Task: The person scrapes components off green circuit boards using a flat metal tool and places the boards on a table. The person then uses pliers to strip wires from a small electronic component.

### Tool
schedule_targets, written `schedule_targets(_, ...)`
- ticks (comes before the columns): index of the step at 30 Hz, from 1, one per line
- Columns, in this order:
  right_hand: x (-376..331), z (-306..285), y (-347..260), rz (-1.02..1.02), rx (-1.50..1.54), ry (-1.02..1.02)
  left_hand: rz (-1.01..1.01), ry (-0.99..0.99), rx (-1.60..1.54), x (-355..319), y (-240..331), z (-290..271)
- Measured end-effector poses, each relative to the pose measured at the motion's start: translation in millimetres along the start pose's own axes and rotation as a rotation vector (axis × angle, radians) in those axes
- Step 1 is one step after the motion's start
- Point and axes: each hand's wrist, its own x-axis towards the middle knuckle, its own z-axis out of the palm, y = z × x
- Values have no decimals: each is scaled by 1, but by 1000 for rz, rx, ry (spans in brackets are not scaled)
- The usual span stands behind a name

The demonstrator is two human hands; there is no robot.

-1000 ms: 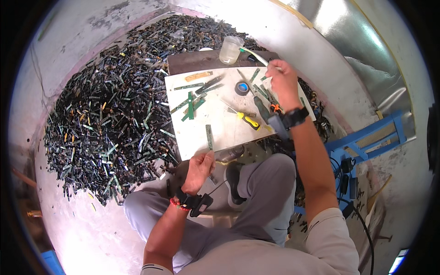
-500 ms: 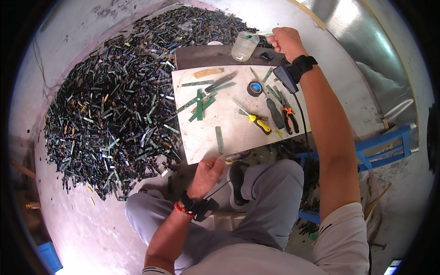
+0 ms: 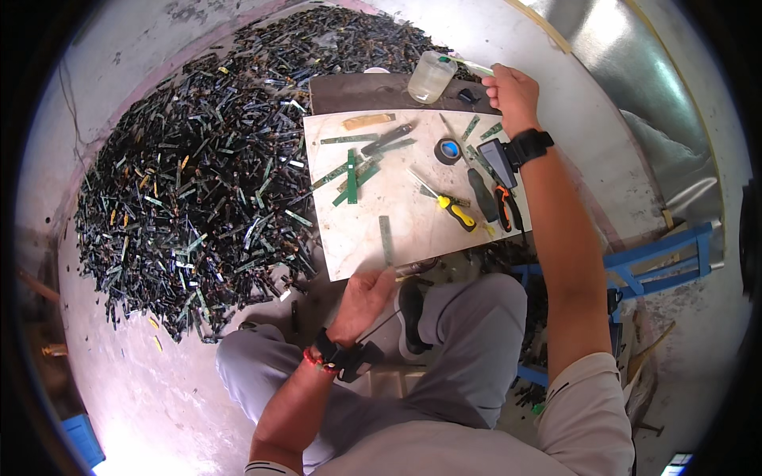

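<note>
My left hand (image 3: pixel 365 295) is closed, pinching the lower end of a narrow grey-green circuit-board strip (image 3: pixel 386 238) at the near edge of a white board (image 3: pixel 341 238). My right hand (image 3: pixel 512 91) is closed around a thin pale stick (image 3: pixel 476 67) beyond the far right corner of the board. The stick's green end lies at the mouth of a translucent plastic jar (image 3: pixel 432 79), which holds cloudy liquid. Whether that end is inside the jar I cannot tell. Dark green strips (image 3: pixel 352 176) lie crossed on the board.
On the board lie a yellow-handled screwdriver (image 3: pixel 456 214), black-and-orange pliers (image 3: pixel 508 208), a dark-handled tool (image 3: pixel 482 194), a black tape roll (image 3: pixel 448 151) and a utility knife (image 3: pixel 387 138). A big heap of strips (image 3: pixel 198 190) covers the floor at left. A blue frame (image 3: pixel 659 262) stands right.
My right hand has moved slightly right and nearer to me, drawing the stick's green end up to the jar's mouth. My left hand still pinches the strip.
</note>
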Motion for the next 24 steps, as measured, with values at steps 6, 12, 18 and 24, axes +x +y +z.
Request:
schedule_targets(6, -19, -19, -11, 37, 288, 36, -10, -10, 12, -2, -4, -3)
schedule_targets(12, -21, -6, 15, 58, 117, -36, -10, 2, 5, -3, -5, 0)
schedule_targets(18, -31, 5, 15, -75, -22, -10, -16, 21, 12, -4, -7, -3)
schedule_targets(24, -33, 0, 11, 91, 259, 6, -25, 17, 8, -3, -7, -2)
